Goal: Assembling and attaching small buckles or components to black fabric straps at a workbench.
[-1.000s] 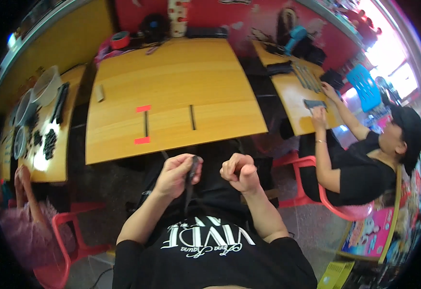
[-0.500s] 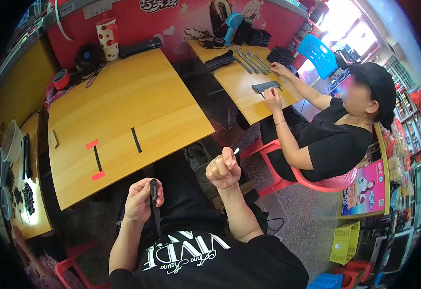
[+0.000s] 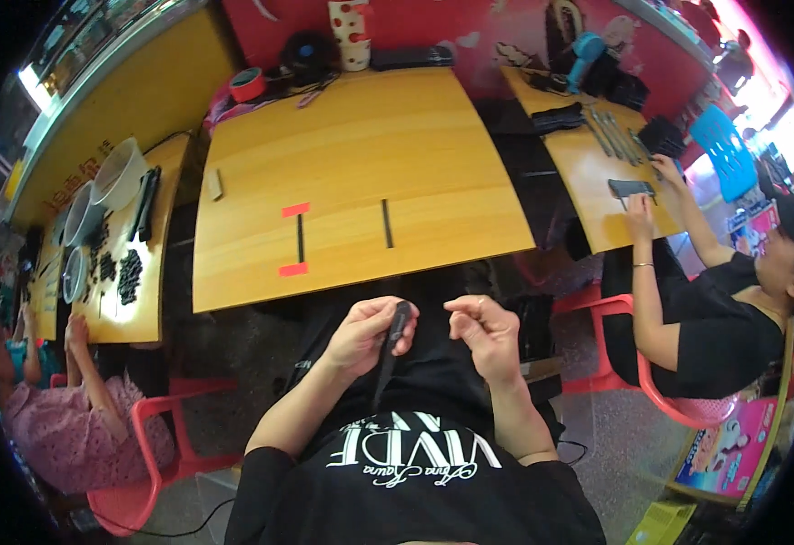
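The left hand [image 3: 361, 334] has its fingers closed around a thin black strip [image 3: 390, 350], which hangs over the person's lap, just below the near edge of the yellow table [image 3: 361, 154]. The right hand [image 3: 486, 329] is close beside it with fingers curled and pinched together; I cannot tell if it holds something. On the table lie two more black strips [image 3: 386, 223] and two red tape marks [image 3: 294, 210].

The left hand [image 3: 365, 336] holds a thin black strip [image 3: 390, 350] over the lap. The right hand [image 3: 488, 331] is just beside it, near the yellow table's [image 3: 361, 173] front edge.
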Available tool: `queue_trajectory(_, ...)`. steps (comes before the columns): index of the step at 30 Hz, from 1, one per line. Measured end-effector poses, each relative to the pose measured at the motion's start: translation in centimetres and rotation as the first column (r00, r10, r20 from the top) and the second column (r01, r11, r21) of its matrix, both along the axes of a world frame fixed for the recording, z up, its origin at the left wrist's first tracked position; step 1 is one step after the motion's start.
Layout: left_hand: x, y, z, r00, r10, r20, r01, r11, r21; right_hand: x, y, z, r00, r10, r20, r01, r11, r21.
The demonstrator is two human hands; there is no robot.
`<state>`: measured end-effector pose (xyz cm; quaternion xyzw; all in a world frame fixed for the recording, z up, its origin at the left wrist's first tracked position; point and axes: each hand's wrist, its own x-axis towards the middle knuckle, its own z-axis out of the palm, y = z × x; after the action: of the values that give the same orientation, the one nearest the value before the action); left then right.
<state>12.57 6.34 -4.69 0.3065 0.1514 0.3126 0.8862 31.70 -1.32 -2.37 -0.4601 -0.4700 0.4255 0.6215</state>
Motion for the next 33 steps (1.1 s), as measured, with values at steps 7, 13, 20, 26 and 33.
queue_trajectory(7,-1.5,-0.3,0.0,0.997,0.048,0.062,-0.049,0.999,0.004,-5.6,1.9,0.9,0.899,-0.177,0.402,0.04,0.945,0.325)
queue_trajectory(13,-2.0,-0.4,-0.3,0.996,0.061,0.062,-0.061,0.998,-0.003,-6.4,1.7,0.5,0.723,-0.341,0.601,0.046,0.892,0.45)
queue_trajectory(20,-2.4,-0.2,-0.5,0.99,0.062,0.128,-0.065,0.998,0.024,-6.8,1.2,2.5,0.69,-0.253,0.679,0.034,0.947,0.318)
queue_trajectory(26,-1.8,-0.5,-0.1,0.996,0.088,0.031,-0.09,0.994,0.064,-5.6,1.0,3.1,0.66,-0.22,0.719,0.033,0.964,0.265)
queue_trajectory(33,-1.9,-0.4,-0.3,0.993,0.082,0.082,-0.088,0.994,0.069,-5.6,0.7,2.4,0.389,-0.373,0.842,0.046,0.921,0.387)
